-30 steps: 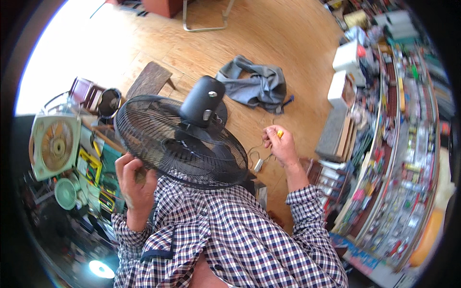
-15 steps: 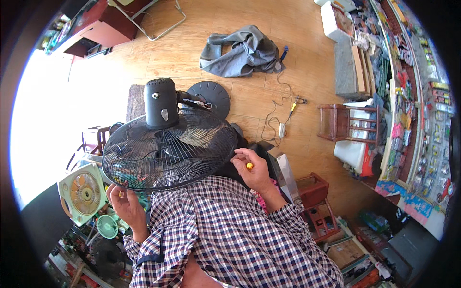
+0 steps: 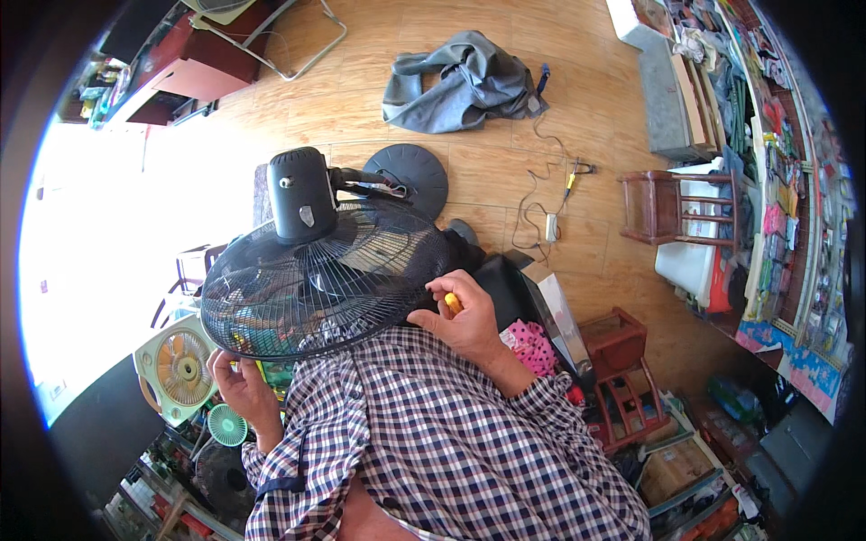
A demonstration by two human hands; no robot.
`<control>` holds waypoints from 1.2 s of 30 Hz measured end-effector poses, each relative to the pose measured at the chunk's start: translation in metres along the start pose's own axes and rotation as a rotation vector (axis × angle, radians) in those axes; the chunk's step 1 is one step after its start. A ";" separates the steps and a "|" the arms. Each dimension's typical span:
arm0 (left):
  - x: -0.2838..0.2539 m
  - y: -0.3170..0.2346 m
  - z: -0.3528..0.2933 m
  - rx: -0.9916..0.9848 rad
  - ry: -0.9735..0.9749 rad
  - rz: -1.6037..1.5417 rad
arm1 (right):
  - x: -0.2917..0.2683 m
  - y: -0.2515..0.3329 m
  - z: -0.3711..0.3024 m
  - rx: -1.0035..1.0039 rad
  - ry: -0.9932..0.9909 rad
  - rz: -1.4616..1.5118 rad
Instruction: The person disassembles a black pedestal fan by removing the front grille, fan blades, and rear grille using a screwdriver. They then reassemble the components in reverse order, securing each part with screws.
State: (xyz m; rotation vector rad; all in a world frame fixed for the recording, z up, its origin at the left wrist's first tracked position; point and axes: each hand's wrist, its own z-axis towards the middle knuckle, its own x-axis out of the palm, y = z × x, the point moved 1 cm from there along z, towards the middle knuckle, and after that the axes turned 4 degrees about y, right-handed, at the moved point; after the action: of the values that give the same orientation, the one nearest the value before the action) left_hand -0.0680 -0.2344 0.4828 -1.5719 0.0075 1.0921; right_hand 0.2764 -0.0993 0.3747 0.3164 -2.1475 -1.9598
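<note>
Head view: right hand (image 3: 471,325) curls fingers around a yellow object (image 3: 453,302). Left hand (image 3: 247,393) bends fingers, black fan (image 3: 311,275) beyond them.

You wear this wide fisheye view on your head, the left of a side-by-side pair. It looks steeply down past your checked shirt (image 3: 433,424) at your left hand (image 3: 242,388) and right hand (image 3: 469,325), close below; beyond your grip it reaches the farther floor (image 3: 591,108), edges bending toward its rim.
</note>
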 end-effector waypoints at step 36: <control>-0.003 -0.021 -0.028 -0.033 -0.043 -0.165 | -0.012 0.053 -0.006 0.559 0.097 0.206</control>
State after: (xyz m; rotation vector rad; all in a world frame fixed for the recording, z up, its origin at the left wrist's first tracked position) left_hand -0.0411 -0.2514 0.4980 -1.5496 -0.1673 0.9999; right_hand 0.2887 -0.0968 0.4277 0.2562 -2.5088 -1.1867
